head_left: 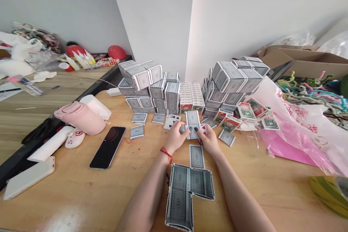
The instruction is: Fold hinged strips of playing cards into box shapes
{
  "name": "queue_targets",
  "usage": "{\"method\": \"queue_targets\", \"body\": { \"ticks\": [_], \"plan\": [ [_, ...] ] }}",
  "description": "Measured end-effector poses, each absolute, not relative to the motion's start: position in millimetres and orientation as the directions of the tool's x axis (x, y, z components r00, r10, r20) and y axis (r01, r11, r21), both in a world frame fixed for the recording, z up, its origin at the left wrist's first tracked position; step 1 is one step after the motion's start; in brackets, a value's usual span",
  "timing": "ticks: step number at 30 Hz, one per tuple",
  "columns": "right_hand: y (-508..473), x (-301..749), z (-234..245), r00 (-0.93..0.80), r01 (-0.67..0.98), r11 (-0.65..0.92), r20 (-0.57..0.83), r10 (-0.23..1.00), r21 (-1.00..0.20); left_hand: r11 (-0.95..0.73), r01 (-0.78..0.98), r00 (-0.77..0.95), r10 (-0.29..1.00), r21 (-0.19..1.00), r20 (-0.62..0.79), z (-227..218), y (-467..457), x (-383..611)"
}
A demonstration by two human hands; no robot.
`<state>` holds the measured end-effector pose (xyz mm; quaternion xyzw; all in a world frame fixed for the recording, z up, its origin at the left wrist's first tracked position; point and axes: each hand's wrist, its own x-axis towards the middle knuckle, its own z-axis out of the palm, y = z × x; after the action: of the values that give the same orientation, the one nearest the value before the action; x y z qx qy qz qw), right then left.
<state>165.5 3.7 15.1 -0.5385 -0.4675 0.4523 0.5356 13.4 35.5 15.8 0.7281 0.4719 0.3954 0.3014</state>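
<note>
Both hands pinch grey-backed playing cards (192, 119) just above the tabletop. My left hand (175, 137), with a red cord at the wrist, grips from the left. Closed on the same cards from the right is my right hand (210, 140); a red-suited card face shows beside its fingers. Thumbs lie on the front, and how many cards are held I cannot tell. Directly below the hands a loose card (197, 157) lies face down. Between my forearms sits an L-shaped open tray of folded cards (178, 203). A black-suited card (170, 121) lies beyond my left hand.
Stacked card blocks stand at back left (136, 101) and back right (230, 79), with card boxes (191, 96) between. On the left are a black phone (108, 148) and a pink bottle (78, 116). Plastic bags (293, 116) and yellow tape (326, 192) are at right.
</note>
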Motion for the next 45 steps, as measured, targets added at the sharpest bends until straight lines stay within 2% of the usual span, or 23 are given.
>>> {"method": "queue_targets", "body": {
  "ticks": [13,20,23,27,30,33,37,42,45],
  "plan": [
    [4.0,165.7,8.7,0.117,0.043,0.042,0.046,0.992,-0.998,-0.434,0.639,0.294,0.901,0.635,0.320,14.4,32.4,17.5],
    [2.9,165.8,7.0,0.079,0.067,0.056,0.062,0.995,-0.996,-0.413,0.697,0.283,0.909,0.586,0.305,12.8,32.6,21.8],
    [2.3,165.0,8.3,0.092,0.065,0.048,0.054,0.994,-0.997,-0.402,0.654,0.262,0.915,0.640,0.307,11.5,33.1,22.9],
    [3.9,164.8,11.0,0.093,-0.027,0.016,0.013,0.996,-1.000,-0.337,0.406,0.149,0.942,0.849,0.302,13.3,34.8,23.5],
    [5.5,167.0,12.6,0.101,-0.092,-0.036,-0.045,0.994,-0.995,-0.156,0.123,0.039,0.988,0.980,0.153,15.1,36.9,21.9],
    [6.0,169.0,13.0,0.085,-0.123,-0.070,-0.080,0.993,-0.990,0.061,-0.074,0.121,0.991,0.995,-0.052,15.5,38.4,18.8],
    [6.1,168.2,12.2,0.084,-0.131,-0.083,-0.094,0.992,-0.988,0.103,-0.058,0.253,0.964,0.993,-0.085,14.5,38.5,16.6],
    [7.4,166.4,10.6,0.176,-0.160,-0.062,-0.090,0.980,-0.985,0.027,0.096,0.269,0.962,0.995,-0.052,14.1,37.0,17.3],
    [7.7,167.9,9.9,0.193,-0.157,-0.069,-0.099,0.976,-0.985,0.015,0.105,0.276,0.960,0.994,-0.044,15.3,35.1,18.3]
  ]
}}
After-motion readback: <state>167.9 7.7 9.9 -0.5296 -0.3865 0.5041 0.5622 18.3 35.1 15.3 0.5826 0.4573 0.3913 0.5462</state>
